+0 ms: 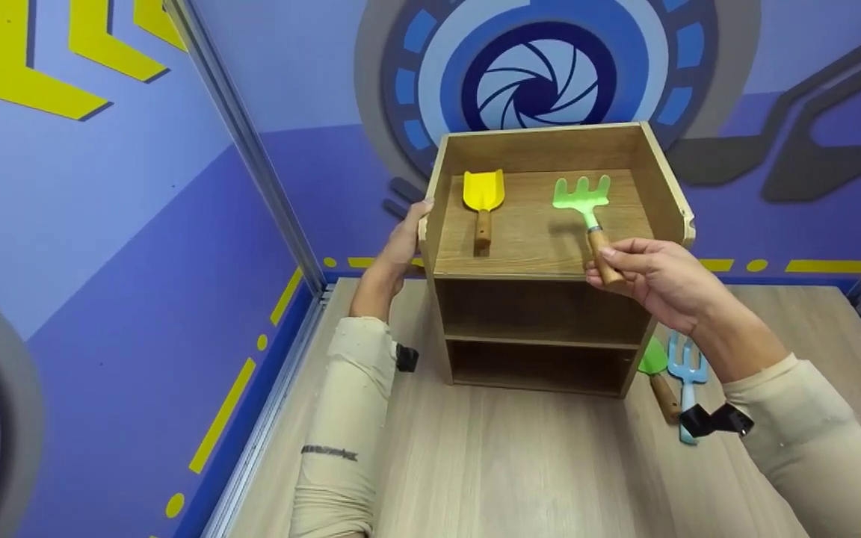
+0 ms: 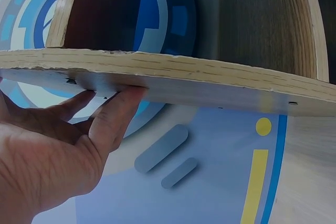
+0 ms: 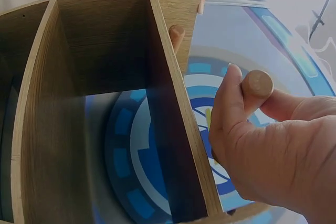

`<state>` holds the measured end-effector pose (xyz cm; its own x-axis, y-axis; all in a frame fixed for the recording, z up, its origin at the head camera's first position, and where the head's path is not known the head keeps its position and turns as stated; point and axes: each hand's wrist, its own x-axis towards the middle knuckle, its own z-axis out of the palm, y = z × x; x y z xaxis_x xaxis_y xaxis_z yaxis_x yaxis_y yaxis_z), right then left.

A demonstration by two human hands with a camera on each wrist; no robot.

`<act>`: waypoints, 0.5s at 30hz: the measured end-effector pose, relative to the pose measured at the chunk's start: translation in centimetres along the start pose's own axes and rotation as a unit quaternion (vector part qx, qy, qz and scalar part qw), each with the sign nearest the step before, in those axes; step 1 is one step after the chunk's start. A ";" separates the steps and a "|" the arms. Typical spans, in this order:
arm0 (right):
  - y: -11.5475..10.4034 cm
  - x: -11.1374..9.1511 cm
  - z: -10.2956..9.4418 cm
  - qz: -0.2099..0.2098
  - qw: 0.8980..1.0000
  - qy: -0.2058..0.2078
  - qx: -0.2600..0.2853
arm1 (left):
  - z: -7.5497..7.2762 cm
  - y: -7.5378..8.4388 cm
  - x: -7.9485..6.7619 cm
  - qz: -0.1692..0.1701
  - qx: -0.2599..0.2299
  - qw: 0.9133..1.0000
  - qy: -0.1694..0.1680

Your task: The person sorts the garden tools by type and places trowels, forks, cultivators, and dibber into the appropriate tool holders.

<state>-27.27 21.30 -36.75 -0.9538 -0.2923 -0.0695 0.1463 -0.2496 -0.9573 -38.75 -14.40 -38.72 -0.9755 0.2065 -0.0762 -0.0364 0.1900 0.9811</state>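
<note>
A wooden shelf unit [image 1: 542,336] stands upright, with a walled top tray and compartments below. My left hand [image 1: 405,237] rests against the outside of its left side panel, fingertips near the top edge. In the left wrist view, the fingers [image 2: 118,116] touch the panel's outer face. My right hand [image 1: 673,280] holds a light green toy rake [image 1: 582,196] by its wooden handle, tines above the right part of the tray. The right wrist view shows the handle end [image 3: 258,85] between thumb and fingers. A yellow toy shovel [image 1: 483,193] lies in the tray's left part.
Right of the shelf unit, a green toy trowel [image 1: 664,396] and a light blue toy fork [image 1: 688,366] lie on the wood-look table [image 1: 520,463]. Their lower parts are near the right forearm. Blue printed panels [image 1: 311,172] stand behind and on the left.
</note>
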 end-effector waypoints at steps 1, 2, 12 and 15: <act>-0.1 0.3 0.1 0.003 1.000 0.002 0.000 | 0.0 0.0 0.0 -0.001 -0.001 1.000 -0.001; -0.1 0.6 0.2 0.004 1.000 0.005 -0.005 | 0.0 -0.1 -0.1 -0.003 -0.001 1.000 -0.002; -0.6 3.0 1.0 0.037 0.998 0.017 -0.050 | -0.1 -0.2 -0.1 0.002 0.002 1.000 -0.003; -0.8 3.5 1.0 0.050 0.997 0.021 -0.054 | -0.1 -0.1 -0.1 0.005 0.003 1.000 -0.002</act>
<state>-30.47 19.57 -35.92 -0.9460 -0.2722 -0.1758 0.2145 -0.1194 -0.9694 -38.68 -14.53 -38.80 -0.9750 0.2114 -0.0678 -0.0262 0.1939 0.9807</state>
